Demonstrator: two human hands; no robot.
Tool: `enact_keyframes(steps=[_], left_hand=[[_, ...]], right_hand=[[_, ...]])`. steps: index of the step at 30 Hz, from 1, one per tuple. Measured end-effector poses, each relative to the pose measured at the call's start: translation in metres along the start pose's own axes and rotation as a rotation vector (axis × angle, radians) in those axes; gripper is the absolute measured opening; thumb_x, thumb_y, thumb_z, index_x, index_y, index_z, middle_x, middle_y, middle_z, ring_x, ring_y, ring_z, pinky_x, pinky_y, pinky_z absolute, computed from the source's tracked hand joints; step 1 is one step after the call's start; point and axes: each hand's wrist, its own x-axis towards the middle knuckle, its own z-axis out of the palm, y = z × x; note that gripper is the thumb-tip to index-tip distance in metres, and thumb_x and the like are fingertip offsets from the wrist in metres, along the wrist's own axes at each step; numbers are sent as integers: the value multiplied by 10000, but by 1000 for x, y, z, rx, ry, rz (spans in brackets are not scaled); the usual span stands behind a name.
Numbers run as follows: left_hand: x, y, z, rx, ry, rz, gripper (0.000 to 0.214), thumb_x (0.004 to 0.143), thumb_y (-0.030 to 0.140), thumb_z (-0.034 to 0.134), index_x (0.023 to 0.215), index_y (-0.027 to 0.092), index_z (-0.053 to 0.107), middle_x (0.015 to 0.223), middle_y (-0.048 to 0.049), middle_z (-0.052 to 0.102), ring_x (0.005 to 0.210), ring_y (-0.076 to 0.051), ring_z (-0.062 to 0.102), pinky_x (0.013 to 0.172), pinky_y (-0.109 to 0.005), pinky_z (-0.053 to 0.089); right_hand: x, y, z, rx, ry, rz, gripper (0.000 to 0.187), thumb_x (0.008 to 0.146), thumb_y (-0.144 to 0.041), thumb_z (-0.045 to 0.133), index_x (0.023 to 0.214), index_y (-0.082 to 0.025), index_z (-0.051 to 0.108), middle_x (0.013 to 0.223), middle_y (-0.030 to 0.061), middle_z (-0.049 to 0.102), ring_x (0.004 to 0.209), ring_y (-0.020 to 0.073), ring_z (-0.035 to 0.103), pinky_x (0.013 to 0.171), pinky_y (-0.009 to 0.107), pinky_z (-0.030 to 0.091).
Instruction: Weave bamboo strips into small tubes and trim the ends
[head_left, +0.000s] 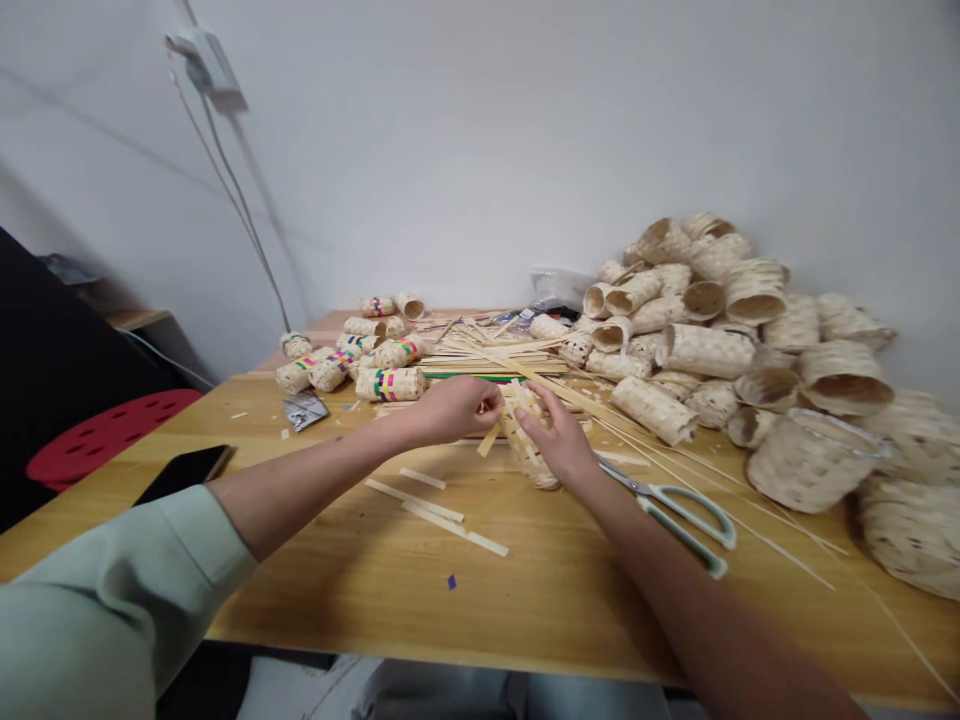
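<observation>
Both my hands meet over the middle of the wooden table (525, 590), working on a small half-woven bamboo basket (525, 425) with loose strip ends sticking out. My left hand (454, 408) is closed, pinching strips at the basket's left side. On the right side, my right hand (559, 440) grips the basket's body with curled fingers. A bundle of long bamboo strips (487, 360) lies just behind the hands.
A big heap of finished woven baskets (750, 340) fills the right side. Small baskets with coloured bands (360, 365) lie at the back left. Scissors (679, 510) rest by my right forearm. Cut strips (435, 510), a phone (184, 472) and a foil wrapper (304, 410) also lie there.
</observation>
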Motion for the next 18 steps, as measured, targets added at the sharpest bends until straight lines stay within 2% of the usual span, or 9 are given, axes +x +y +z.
enact_keyframes(steps=[3, 6, 13, 15, 18], left_hand=[[0, -2, -1, -78, -9, 7, 145, 764, 241, 488, 726, 158, 600, 612, 15, 546, 545, -102, 413, 515, -224, 249], [2, -6, 0, -196, -54, 29, 191, 784, 298, 484, 730, 147, 587, 617, 21, 514, 563, -97, 406, 521, -211, 286], [7, -26, 3, -527, -243, -10, 265, 794, 386, 525, 822, 142, 624, 752, -6, 579, 647, -107, 500, 582, -211, 429], [6, -29, 4, -496, -231, 44, 276, 810, 387, 521, 836, 143, 648, 827, -21, 608, 669, -109, 524, 608, -220, 448], [3, -27, 6, -371, -72, 165, 249, 845, 316, 502, 881, 162, 694, 921, -42, 643, 766, -128, 571, 701, -241, 458]], right_hand=[[0, 1, 0, 21, 17, 3, 479, 747, -425, 602, 1186, -234, 587, 1229, 64, 624, 1144, 257, 548, 1001, 432, 379], [0, 2, 0, 11, 13, 3, 497, 752, -437, 593, 1201, -222, 583, 1223, 77, 625, 1121, 263, 559, 973, 435, 399], [0, 3, -1, 33, 14, 32, 490, 732, -428, 626, 1191, -258, 602, 1202, 53, 642, 1112, 272, 567, 962, 449, 407], [1, 2, -2, 47, 6, 55, 502, 730, -431, 630, 1198, -252, 598, 1210, 58, 637, 1125, 272, 562, 971, 447, 405], [2, 0, -4, 77, 3, 76, 509, 732, -435, 628, 1201, -238, 596, 1213, 64, 634, 1138, 273, 555, 981, 443, 401]])
